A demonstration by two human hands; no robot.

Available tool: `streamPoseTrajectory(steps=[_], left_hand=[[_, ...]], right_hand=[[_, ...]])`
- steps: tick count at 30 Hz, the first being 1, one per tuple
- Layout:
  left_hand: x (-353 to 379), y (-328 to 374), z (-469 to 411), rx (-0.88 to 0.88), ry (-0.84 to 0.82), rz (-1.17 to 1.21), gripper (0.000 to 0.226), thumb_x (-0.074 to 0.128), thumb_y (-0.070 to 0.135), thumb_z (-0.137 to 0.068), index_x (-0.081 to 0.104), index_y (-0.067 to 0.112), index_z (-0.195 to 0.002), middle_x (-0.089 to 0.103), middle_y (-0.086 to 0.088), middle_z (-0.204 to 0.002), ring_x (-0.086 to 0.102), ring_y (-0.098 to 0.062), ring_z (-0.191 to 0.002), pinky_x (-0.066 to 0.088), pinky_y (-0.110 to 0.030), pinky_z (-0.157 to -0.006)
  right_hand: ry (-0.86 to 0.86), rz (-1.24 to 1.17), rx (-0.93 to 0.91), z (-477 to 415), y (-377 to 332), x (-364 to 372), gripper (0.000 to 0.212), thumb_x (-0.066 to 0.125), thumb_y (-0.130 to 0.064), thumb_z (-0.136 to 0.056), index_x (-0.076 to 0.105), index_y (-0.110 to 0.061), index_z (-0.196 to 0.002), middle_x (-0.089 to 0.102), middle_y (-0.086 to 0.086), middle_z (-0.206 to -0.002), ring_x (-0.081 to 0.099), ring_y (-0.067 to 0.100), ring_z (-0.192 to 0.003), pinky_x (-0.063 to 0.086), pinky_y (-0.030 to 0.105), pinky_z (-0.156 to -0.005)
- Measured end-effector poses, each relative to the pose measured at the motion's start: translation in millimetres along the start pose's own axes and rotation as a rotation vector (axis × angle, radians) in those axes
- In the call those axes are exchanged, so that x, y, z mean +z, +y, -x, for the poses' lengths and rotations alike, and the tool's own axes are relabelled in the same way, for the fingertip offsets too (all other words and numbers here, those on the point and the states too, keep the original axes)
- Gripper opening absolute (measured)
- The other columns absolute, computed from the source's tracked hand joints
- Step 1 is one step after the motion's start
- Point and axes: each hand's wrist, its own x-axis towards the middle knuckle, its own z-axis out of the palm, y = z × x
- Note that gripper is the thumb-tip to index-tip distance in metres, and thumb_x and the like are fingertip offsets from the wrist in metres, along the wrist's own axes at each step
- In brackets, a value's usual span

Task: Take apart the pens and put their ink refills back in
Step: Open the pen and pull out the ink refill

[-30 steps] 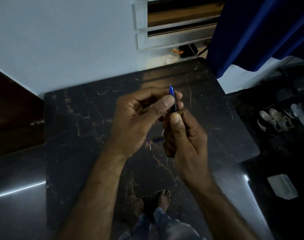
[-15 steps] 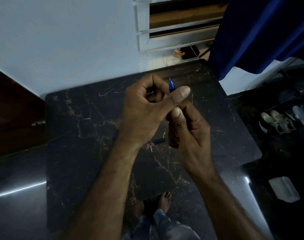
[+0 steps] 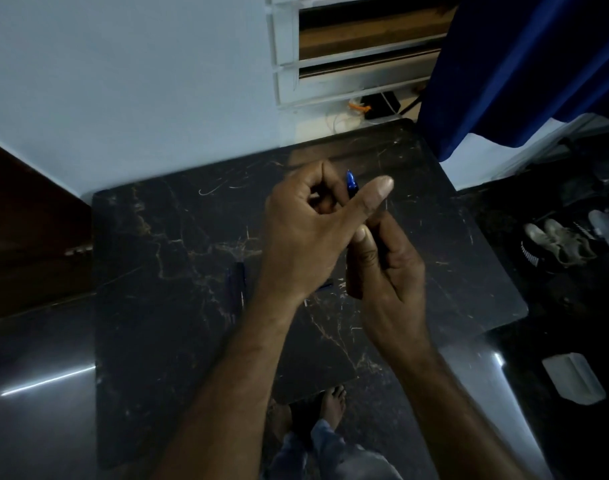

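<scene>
My right hand (image 3: 382, 268) grips the lower barrel of the slim blue plastic pen (image 3: 351, 183), thumb pressed up its side. At ten o'clock of it, my left hand (image 3: 306, 233) curls around the upper part, thumb stretched across. The pen's tip pokes up toward twelve, above the dark veined marble tabletop (image 3: 178, 271).

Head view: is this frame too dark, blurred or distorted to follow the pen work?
Head view: dim overall; the blue pen tip is readable, but its barrel is hidden between the left hand and right hand; glare streaks the floor; wide-angle bending shows at the edges.
</scene>
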Motion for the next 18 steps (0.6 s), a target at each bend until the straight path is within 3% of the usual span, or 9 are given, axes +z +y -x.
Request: streamPoseTrajectory(steps=[3, 5, 9, 12, 16, 18], left_hand=[[-12, -6, -1, -0.020, -0.254, 0.161, 0.017, 0.063, 0.025, -0.109, 0.073, 0.012, -0.112, 0.054, 0.011, -0.070, 0.051, -0.003, -0.053, 0.042, -0.016, -0.047], [-23, -11, -1, -0.019, -0.310, 0.186, 0.021, 0.060, 0.017, -0.112, 0.078, 0.010, -0.120, 0.060, 0.005, -0.075, 0.052, -0.008, -0.053, 0.041, -0.019, -0.042], [-10, -15, 4, -0.020, -0.105, 0.058, 0.013, 0.079, 0.015, -0.100, 0.077, 0.009, -0.090, 0.065, 0.000, -0.066, 0.055, -0.007, -0.046, 0.045, -0.018, -0.047], [3, -14, 2, -0.033, 0.110, 0.006, 0.036, 0.081, 0.016, -0.099, 0.055, 0.014, -0.075, 0.054, 0.001, -0.061, 0.050, -0.010, -0.047, 0.045, -0.020, -0.052], [-5, -11, -2, 0.022, -0.138, 0.082, 0.040, 0.072, 0.008, -0.102, 0.046, 0.010, -0.073, 0.051, -0.005, -0.053, 0.050, -0.007, -0.037, 0.041, -0.018, -0.043], [-5, -11, -4, 0.039, -0.159, 0.077, 0.035, 0.070, 0.007, -0.097, 0.044, 0.011, -0.073, 0.047, -0.005, -0.055, 0.046, -0.011, -0.040, 0.039, -0.021, -0.043]], right_hand=[[-0.011, -0.056, 0.011, 1, 2, -4, 0.026, 0.049, -0.026, -0.112, 0.064, -0.005, -0.112, 0.060, -0.001, -0.073, 0.047, 0.003, -0.050, 0.042, 0.022, -0.049], [-0.021, -0.083, 0.012, 3, 4, -7, 0.018, 0.048, -0.023, -0.112, 0.064, -0.015, -0.112, 0.057, -0.011, -0.073, 0.048, -0.001, -0.051, 0.044, 0.017, -0.050], [0.024, 0.054, 0.014, 7, 13, -8, 0.018, 0.050, -0.028, -0.112, 0.064, -0.018, -0.105, 0.051, -0.018, -0.076, 0.050, 0.000, -0.057, 0.044, 0.023, -0.054], [0.056, 0.184, 0.010, 14, 21, -4, 0.025, 0.052, -0.027, -0.112, 0.061, -0.008, -0.098, 0.051, -0.019, -0.075, 0.054, -0.002, -0.057, 0.047, 0.017, -0.056], [0.039, 0.071, 0.028, 19, 21, -3, 0.031, 0.052, -0.042, -0.113, 0.062, -0.015, -0.104, 0.057, -0.023, -0.077, 0.056, -0.003, -0.059, 0.048, 0.011, -0.058], [0.019, 0.083, -0.006, 17, 20, -4, 0.029, 0.051, -0.043, -0.113, 0.063, -0.017, -0.105, 0.057, -0.025, -0.078, 0.057, -0.003, -0.059, 0.048, 0.011, -0.058]])
